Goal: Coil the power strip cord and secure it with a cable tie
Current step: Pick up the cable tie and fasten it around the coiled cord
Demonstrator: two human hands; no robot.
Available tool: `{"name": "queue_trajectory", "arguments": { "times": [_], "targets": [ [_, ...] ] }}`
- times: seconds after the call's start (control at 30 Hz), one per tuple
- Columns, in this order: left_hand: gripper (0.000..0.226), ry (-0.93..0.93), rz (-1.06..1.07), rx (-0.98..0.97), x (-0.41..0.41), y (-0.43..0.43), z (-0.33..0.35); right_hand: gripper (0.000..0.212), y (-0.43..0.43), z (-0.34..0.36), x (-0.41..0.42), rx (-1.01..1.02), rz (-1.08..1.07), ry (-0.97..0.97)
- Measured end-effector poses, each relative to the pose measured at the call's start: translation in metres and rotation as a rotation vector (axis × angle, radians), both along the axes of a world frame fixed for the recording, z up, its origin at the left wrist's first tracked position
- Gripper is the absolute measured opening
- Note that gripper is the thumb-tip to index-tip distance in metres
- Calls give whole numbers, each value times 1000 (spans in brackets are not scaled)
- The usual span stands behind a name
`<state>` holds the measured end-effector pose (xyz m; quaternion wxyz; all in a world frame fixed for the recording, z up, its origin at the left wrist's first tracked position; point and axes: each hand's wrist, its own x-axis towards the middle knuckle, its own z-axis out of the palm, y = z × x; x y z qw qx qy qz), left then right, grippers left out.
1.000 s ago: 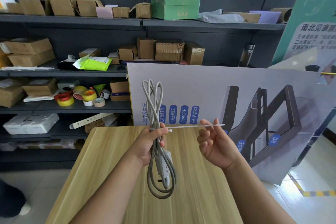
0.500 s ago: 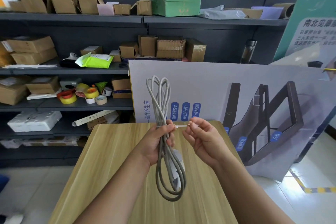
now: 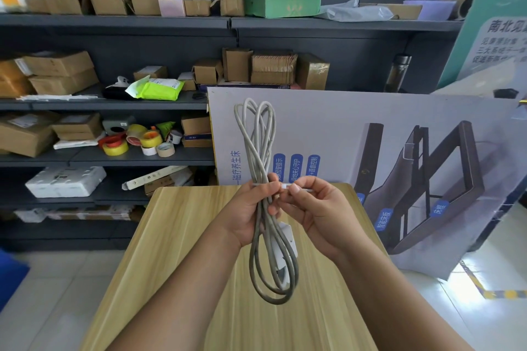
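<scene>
Above the far edge of the wooden table (image 3: 182, 251), the coiled cord (image 3: 258, 151) is held upright, clear of the surface, its loops gathered at mid-length. The left hand (image 3: 248, 214) is closed around the bundle's waist; the white power strip body (image 3: 286, 239) hangs among the lower loops. The right hand (image 3: 319, 216) pinches the white cable tie (image 3: 296, 187) between thumb and forefinger, just beside the left thumb. Step in hand, by appearance: cinching the tie around the bundle. Whether its tail is already threaded through the head cannot be told. The next move likely calls for a steady pull while the left hand keeps the loops together.
</scene>
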<state>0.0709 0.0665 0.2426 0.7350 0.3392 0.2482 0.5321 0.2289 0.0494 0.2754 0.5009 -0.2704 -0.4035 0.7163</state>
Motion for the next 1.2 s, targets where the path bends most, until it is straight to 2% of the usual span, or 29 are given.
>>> {"name": "queue_trajectory", "arguments": {
  "times": [0.37,0.5,0.63,0.7,0.83,1.0,1.13,1.2],
  "targets": [
    [43,47,2,20,5,-14,2,7,-11,0,5,-5,22,12],
    [29,53,4,14,6,-17,2,6,-14,1,5,2,43,-13],
    [27,133,41,10,7,-20,2,11,-14,3,8,19,47,-59],
    [29,194,81,12,8,-21,1,6,-15,2,9,36,56,-84],
    [27,250,135,22,11,-21,-2,26,-18,-5,4,-23,52,-25],
    [24,203,133,-18,11,-23,-2,28,-19,-7,3,-34,-12,-53],
    [30,199,164,4,12,-27,1,46,-21,-6,3,-81,-17,40],
    [24,180,182,0,12,-26,0,39,-22,-7,3,-85,-25,53]
  ]
}}
